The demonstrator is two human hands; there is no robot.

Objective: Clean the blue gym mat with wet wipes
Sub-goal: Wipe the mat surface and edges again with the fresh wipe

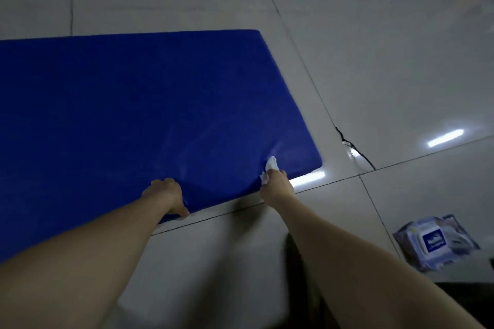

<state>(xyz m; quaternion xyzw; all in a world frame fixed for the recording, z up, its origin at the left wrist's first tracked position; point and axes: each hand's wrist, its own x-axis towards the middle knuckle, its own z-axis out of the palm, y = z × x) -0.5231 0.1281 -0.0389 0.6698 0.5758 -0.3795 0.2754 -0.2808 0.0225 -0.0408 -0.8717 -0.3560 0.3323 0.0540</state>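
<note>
- The mat (120, 104) lies flat on the floor (374, 35), with its near edge and near right corner in front of the person.
- The left hand (167, 195) grips the near edge of the mat with curled fingers. The mat surface makes a small fold just beside it.
- The right hand (276, 183) pinches a crumpled white wipe (270, 168) in curled fingers and presses it on the mat, close to the near right corner.
- The pack (435, 242) of wipes lies on the floor, well apart from the mat, to the right of this corner.
- The step in hand seems to be wiping the corner zone. Only faint streaks show near the wipe, so most of the mat probably waits for cleaning.
- To do it well, the left hand should hold the edge firmly so the mat does not slide on the smooth tiles.
- The wipe works better spread flat than in a ball, because more of it touches the mat.
- Straight strokes that overlap, from the corner toward the far edge, would leave no strip missed.
</note>
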